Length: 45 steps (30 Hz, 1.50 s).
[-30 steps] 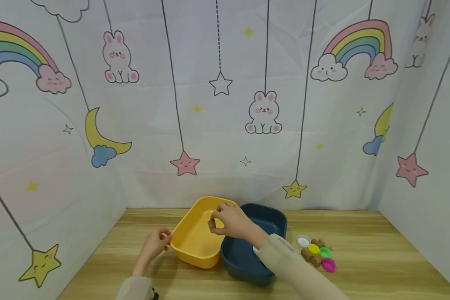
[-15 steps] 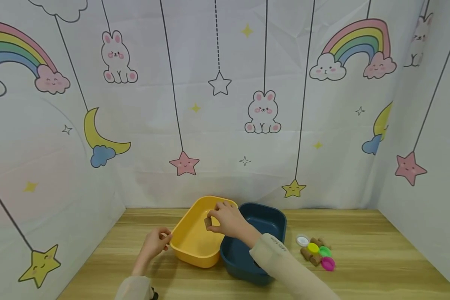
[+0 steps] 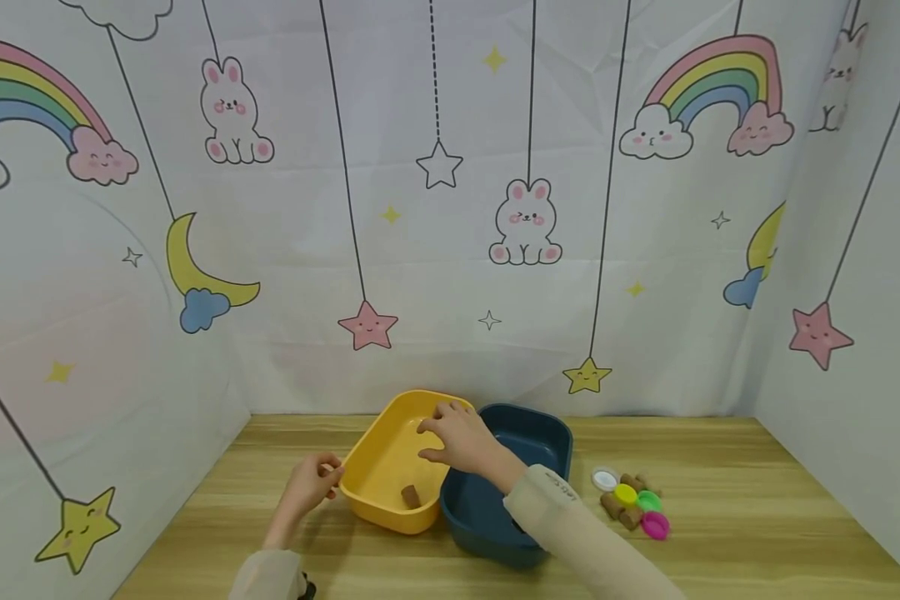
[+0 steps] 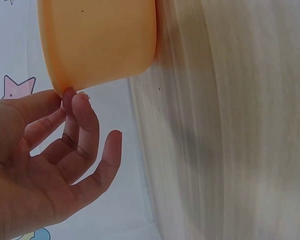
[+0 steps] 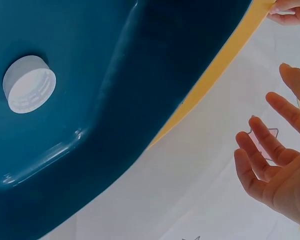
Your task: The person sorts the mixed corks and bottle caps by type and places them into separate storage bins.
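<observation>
In the head view, a brown cork (image 3: 410, 497) lies on the floor of the yellow basin (image 3: 378, 442), toward its near end. My right hand (image 3: 461, 437) is over that basin's right side, fingers spread and holding nothing. My left hand (image 3: 311, 483) pinches the yellow basin's left rim between thumb and fingertips, which the left wrist view shows close up, with the little finger free. To the right, a dark blue basin (image 3: 532, 437) stands against the yellow one, partly behind my right forearm. A white bottle cap (image 5: 29, 84) sits inside it in the right wrist view.
On the wood-grain table (image 3: 735, 500), right of the blue basin, lie several brown corks (image 3: 612, 506) with a white cap (image 3: 604, 479), a yellow cap (image 3: 626, 495), a green cap (image 3: 649, 501) and a magenta cap (image 3: 656, 525). A printed cloth (image 3: 450, 267) walls the back and sides.
My right hand has moved slightly left, then opened its fingers and let go of the cork, which has dropped into the yellow basin. The left hand keeps its grip on the rim.
</observation>
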Available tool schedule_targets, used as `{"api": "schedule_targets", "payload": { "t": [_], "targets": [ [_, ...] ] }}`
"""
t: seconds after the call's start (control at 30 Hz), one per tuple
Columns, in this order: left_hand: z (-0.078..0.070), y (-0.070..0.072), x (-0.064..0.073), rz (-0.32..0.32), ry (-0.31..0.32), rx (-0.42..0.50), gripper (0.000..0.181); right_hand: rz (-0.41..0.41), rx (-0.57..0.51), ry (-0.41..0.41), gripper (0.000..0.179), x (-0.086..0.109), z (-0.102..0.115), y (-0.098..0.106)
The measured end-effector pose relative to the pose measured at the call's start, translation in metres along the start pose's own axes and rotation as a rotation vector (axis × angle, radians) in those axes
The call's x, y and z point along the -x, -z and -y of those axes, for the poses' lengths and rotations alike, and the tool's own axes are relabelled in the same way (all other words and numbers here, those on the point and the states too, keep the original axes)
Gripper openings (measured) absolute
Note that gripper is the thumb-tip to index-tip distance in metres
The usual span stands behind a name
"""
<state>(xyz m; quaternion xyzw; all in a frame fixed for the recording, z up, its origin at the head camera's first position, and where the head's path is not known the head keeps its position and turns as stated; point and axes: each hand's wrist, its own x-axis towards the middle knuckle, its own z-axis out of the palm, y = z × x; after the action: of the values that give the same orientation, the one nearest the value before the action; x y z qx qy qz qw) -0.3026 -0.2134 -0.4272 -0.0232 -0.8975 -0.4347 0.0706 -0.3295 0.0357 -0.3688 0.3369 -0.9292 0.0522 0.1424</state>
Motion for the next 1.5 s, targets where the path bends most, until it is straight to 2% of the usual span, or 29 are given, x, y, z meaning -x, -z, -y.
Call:
{"api": "schedule_targets", "payload": {
  "t": [0.3,0.63,1.03,1.5],
  "targets": [
    [0.0,0.0,0.0,-0.005,-0.001,-0.001,0.01,-0.006,-0.015,0.016,0.026,0.005,-0.006,0.006],
    [0.0,0.0,0.001,-0.013,0.004,0.012,0.01,0.003,-0.093,0.07,0.022,0.016,-0.019,0.016],
    [0.0,0.0,0.001,-0.008,0.006,0.018,0.011,-0.016,-0.107,0.109,0.02,0.043,-0.043,0.014],
    [0.001,-0.001,0.0,-0.006,0.004,0.014,0.011,-0.064,-0.098,0.071,0.017,0.077,-0.08,0.023]
  ]
}}
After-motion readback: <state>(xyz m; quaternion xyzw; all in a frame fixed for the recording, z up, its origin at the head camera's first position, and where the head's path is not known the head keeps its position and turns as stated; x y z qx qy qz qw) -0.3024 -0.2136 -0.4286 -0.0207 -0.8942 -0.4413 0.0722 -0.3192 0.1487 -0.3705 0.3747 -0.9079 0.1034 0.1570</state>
